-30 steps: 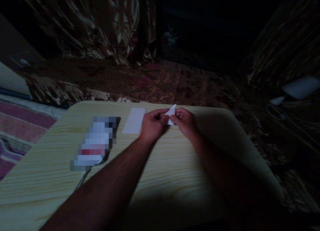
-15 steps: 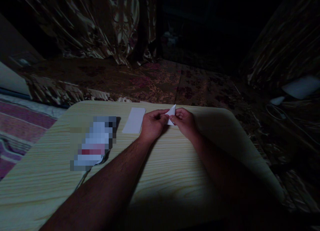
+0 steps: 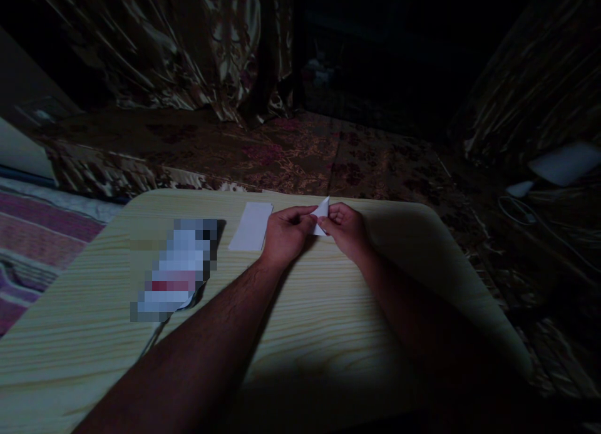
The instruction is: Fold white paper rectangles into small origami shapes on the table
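"One left hand (image 3: 287, 235) and one right hand (image 3: 347, 230) meet at the centre of the view. What lies between them?"

"A folded white paper (image 3: 322, 210), its narrow point directed away from the person. The left hand pinches it from one side, thumb below and forefinger stretched along the edge; the right hand pinches it from the other, its thumb pressed on the near face and its remaining fingers curled."

"Is the folded white paper resting on the desk (image 3: 305, 334)?"

"That cannot be told; the hands conceal much of its lower part. They are above the far half of the desk, whose pale top shows a wood-grain pattern."

"Which objects neighbour the hands?"

"Just left of the left hand lies a flat white rectangle of paper (image 3: 248, 226); the hand overlaps its right edge in this view, and contact cannot be judged. Farther left, a slim object (image 3: 173, 268) is obscured by pixelation, with a pale cable (image 3: 153, 340) running from its near end towards the left forearm."

"And the surroundings?"

"Beyond the hands, past the far edge of the desk, a dark floral cloth (image 3: 277, 146) extends beneath a hanging curtain (image 3: 230, 39). Far to the left of the hands appears a striped pink cloth (image 3: 42, 227); far to their right, in shadow, a pale object (image 3: 566, 163) near a looped white cord (image 3: 511, 213)."
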The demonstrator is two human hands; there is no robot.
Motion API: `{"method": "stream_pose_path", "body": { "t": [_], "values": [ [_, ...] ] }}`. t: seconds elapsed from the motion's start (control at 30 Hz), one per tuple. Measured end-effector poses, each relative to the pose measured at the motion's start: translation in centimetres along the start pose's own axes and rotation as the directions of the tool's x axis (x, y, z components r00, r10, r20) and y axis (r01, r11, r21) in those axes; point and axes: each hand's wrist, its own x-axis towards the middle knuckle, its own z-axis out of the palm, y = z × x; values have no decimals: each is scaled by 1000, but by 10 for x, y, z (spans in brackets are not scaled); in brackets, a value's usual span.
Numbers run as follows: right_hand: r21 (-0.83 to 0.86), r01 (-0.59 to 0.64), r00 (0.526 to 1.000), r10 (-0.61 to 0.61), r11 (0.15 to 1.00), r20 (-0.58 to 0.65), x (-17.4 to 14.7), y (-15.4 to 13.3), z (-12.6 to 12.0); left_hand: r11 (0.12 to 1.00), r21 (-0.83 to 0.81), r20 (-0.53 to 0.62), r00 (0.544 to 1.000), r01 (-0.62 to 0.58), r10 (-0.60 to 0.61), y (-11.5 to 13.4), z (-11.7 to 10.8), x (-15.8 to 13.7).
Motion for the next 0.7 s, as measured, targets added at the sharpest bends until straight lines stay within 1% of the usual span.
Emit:
{"method": "stream_pose_path", "body": {
  "t": [0.17, 0.3, 0.47, 0.7],
  "values": [
    [8, -5, 1000, 5, 1000, -1, 0, -3, -1, 999, -32, -13, 999, 29, -30, 0, 0, 0],
    [22, -13, 1000, 13, 1000, 27, -1, -7, -3, 998, -38, 35, 998, 48, -47, -2, -1, 0],
    [57, -52, 998, 49, 997, 46, -1, -7, -5, 994, -82, 103, 993, 73, -64, -5, -2, 1],
    [75, -45, 999, 42, 996, 35, -1, -6, -5, 991, -107, 116, 991, 80, -67, -6, -1, 1]
  ]
}}
